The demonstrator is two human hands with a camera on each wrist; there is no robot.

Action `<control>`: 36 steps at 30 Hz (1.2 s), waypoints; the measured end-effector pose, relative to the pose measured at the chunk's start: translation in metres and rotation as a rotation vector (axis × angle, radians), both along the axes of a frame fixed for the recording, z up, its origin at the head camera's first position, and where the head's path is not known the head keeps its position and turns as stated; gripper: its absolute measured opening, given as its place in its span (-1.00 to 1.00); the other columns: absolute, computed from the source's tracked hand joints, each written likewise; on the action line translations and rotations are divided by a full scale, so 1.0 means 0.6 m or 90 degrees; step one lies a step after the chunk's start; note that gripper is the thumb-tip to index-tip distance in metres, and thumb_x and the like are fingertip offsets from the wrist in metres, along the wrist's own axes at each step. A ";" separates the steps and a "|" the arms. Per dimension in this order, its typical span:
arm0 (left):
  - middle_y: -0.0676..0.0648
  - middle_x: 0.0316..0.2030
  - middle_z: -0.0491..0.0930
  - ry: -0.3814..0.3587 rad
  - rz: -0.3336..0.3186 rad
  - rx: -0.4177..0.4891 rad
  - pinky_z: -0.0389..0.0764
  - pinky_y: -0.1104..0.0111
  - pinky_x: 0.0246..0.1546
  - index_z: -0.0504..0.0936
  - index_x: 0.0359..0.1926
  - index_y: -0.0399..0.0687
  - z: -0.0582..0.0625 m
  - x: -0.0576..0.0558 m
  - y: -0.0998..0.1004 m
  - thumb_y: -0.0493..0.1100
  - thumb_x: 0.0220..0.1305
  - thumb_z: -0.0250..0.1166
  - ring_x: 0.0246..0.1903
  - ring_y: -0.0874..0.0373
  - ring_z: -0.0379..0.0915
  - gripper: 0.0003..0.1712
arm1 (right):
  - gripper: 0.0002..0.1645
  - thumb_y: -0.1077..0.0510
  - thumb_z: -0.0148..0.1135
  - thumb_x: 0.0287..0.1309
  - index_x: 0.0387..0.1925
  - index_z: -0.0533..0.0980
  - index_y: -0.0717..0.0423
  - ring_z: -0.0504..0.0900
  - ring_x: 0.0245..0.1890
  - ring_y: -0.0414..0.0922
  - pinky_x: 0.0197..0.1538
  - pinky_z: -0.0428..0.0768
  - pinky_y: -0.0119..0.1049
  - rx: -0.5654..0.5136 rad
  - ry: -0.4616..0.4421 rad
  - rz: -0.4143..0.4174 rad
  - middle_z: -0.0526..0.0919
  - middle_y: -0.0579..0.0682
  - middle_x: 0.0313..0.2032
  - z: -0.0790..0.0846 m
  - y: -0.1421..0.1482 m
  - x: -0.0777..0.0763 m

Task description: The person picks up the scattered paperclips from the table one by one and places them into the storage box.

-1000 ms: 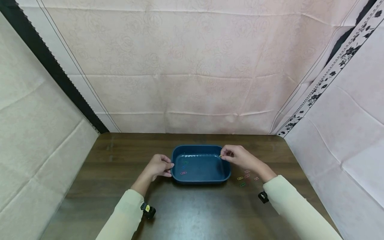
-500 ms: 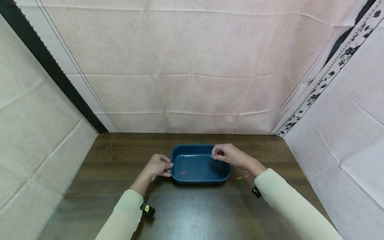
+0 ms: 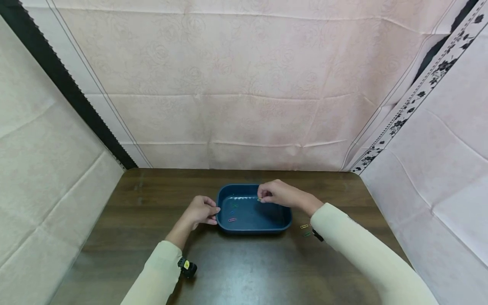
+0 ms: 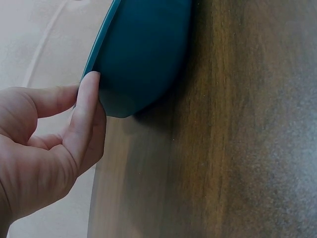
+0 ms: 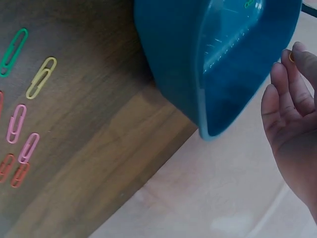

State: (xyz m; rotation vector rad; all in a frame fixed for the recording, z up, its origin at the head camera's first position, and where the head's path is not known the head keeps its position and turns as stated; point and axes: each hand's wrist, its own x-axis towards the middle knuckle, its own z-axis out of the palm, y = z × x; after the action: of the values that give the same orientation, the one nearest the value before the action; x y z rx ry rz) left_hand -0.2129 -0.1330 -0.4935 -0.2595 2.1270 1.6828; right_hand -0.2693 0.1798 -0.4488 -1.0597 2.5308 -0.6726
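Note:
A blue rectangular tray sits on the table, holding a green paper clip, a small blue clip and a pink paper clip toward its left side. My left hand pinches the tray's left rim; in the left wrist view, thumb and finger of the left hand grip the edge. Above the tray's far part, my right hand holds a yellow paper clip between thumb and fingertips. Only a bit of that yellow clip shows in the right wrist view.
Right of the tray, on the wooden table, lie a yellow clip, a green clip, pink clips and several reddish ones. The right forearm hides some of them from the head view. Pale cloth hangs around the table.
My right hand has moved left from the tray's right rim to over its inside, carrying the yellow paper clip. My left hand stays at the left rim.

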 end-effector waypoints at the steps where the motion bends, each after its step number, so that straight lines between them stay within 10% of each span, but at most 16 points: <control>1: -0.27 -0.26 0.56 0.000 0.000 0.000 0.84 0.23 -0.30 0.54 -0.01 -0.36 -0.001 -0.001 0.000 -0.32 0.43 0.30 -0.42 0.05 0.60 -0.79 | -0.95 0.14 0.31 0.40 -0.17 0.63 0.02 0.57 -0.31 -0.23 -0.22 0.67 -0.39 0.004 0.000 0.006 0.61 -0.23 -0.34 0.000 -0.004 -0.001; 36: -0.27 -0.30 0.56 0.000 0.001 0.004 0.84 0.23 -0.33 0.53 -0.02 -0.37 -0.005 -0.003 0.000 -0.36 0.41 0.30 -0.46 0.05 0.60 -0.80 | -0.94 0.16 0.32 0.39 -0.19 0.64 0.06 0.57 -0.35 -0.26 -0.19 0.67 -0.47 0.116 -0.044 0.135 0.65 -0.15 -0.33 -0.035 -0.095 -0.021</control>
State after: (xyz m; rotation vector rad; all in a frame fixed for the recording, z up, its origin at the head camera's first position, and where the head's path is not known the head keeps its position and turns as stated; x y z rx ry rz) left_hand -0.2149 -0.1330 -0.4963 -0.2592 2.1221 1.6901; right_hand -0.2816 0.1231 -0.4698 -1.1938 2.3266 -0.4049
